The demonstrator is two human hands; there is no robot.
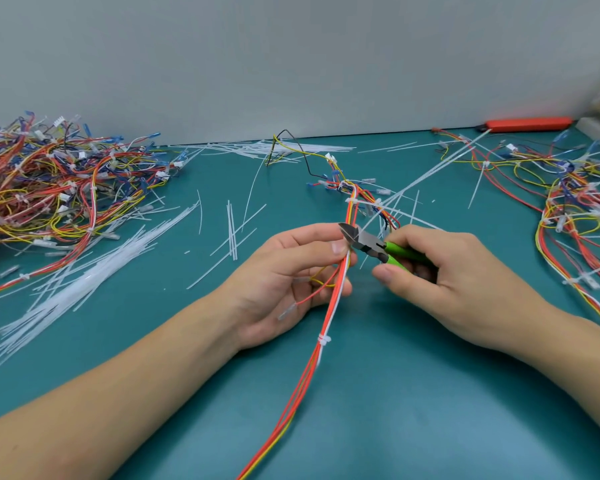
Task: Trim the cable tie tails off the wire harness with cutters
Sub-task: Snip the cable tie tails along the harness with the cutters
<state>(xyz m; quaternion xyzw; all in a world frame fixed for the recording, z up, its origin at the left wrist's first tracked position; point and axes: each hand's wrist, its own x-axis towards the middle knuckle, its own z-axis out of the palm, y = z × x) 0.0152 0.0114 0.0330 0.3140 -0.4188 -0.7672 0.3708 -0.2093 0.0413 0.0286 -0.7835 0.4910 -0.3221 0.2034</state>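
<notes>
Left hand (284,275) fingers pinch one harness (329,306); right hand (440,271) grips one cutters (368,242).

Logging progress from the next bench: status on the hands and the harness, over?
Left hand pinches the wire harness. Right hand grips green cutters, blades at the bundle by the left thumb. Loose wire ends crowd close behind the blades.

Head view, seemingly close, forward-down.

Wire assy workshop: harness piles (59,188), cut ties (84,278), green mat (395,393).
</notes>
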